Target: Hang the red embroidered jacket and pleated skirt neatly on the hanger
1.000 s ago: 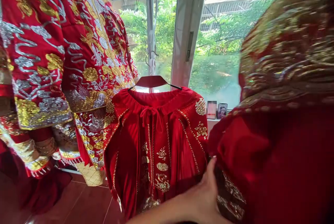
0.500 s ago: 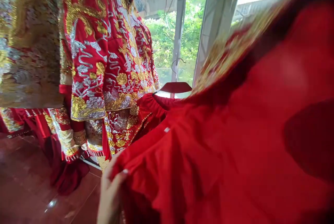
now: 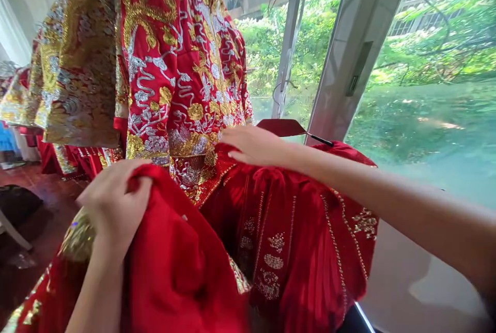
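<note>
My left hand (image 3: 116, 201) is closed around the edge of a red garment (image 3: 174, 266), its plain red inside facing me and gold embroidery showing on its outer side. To the right, a dark red pleated skirt (image 3: 271, 219) with beaded lines and silvery motifs hangs from a dark red hanger (image 3: 281, 127). Over the skirt's left waist end reaches my right hand (image 3: 251, 144), its fingers closed at the waistband, fingertips partly hidden. A red jacket (image 3: 186, 64) with gold and silver embroidery hangs just behind that hand.
More embroidered garments (image 3: 81, 74) hang in a row at the left. Behind the skirt stands a window (image 3: 426, 116) with a metal frame (image 3: 349, 54). Dark red tiles (image 3: 50, 183) cover the floor, with a dark object (image 3: 17, 201) at the far left.
The red garment has swung from the right down to the lower left in my left hand, uncovering the hanging skirt. My right hand has come into view at the skirt's waistband.
</note>
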The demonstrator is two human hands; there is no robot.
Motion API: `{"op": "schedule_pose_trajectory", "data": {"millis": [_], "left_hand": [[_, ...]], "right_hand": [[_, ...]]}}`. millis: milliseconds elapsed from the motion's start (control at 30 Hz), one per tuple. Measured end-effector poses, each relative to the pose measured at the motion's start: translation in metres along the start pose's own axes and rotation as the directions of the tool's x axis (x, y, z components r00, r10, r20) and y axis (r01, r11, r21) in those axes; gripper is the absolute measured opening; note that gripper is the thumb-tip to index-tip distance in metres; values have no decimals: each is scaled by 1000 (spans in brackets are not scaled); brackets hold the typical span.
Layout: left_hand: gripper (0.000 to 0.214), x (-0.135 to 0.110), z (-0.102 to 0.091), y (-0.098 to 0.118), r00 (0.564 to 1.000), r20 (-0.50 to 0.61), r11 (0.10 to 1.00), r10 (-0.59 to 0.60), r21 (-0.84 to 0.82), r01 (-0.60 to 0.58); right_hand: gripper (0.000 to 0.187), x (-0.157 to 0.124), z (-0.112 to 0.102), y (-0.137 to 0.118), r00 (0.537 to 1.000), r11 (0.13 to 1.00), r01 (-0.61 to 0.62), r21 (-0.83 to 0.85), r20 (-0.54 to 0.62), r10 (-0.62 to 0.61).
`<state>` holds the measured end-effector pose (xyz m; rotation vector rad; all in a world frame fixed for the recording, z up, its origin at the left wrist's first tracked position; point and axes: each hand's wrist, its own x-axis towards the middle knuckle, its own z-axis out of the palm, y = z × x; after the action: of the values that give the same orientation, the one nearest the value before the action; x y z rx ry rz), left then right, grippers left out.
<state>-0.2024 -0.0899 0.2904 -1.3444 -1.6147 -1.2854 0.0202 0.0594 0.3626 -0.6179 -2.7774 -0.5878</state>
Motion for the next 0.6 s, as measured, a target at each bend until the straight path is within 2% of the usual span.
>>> {"op": "schedule_pose_trajectory", "data": {"millis": [67,100,167,300,367,467,500,600], "left_hand": [[25,21,20,8,986,70,971,152,174,-162],[28,29,29,12,978,125,954,167,231,-192],[29,41,46,16,973,194,933,124,310,-181],[23,62,80,20,955,294,917,27,372,-141],[20,71,96,26,942,334,917,32,366,-161],[19,79,114,40,946,315,935,79,306,-179],[19,81,118,45,952,295,943,82,286,-170],[20,83,125,57,964,259,959,66,250,-132]], "right_hand": [[38,24,5,22,995,994,-90,-67,27,92],[38,32,7,30,989,990,-130,-63,68,134],[42,42,9,39,979,986,-164,-20,120,165],[33,56,5,47,990,993,-94,78,114,84],[27,67,5,51,978,985,-73,156,205,40],[27,86,13,57,927,952,-88,292,373,-28],[28,92,17,58,921,936,-93,341,386,-49],[26,104,30,55,960,893,-76,444,276,-56]]}}
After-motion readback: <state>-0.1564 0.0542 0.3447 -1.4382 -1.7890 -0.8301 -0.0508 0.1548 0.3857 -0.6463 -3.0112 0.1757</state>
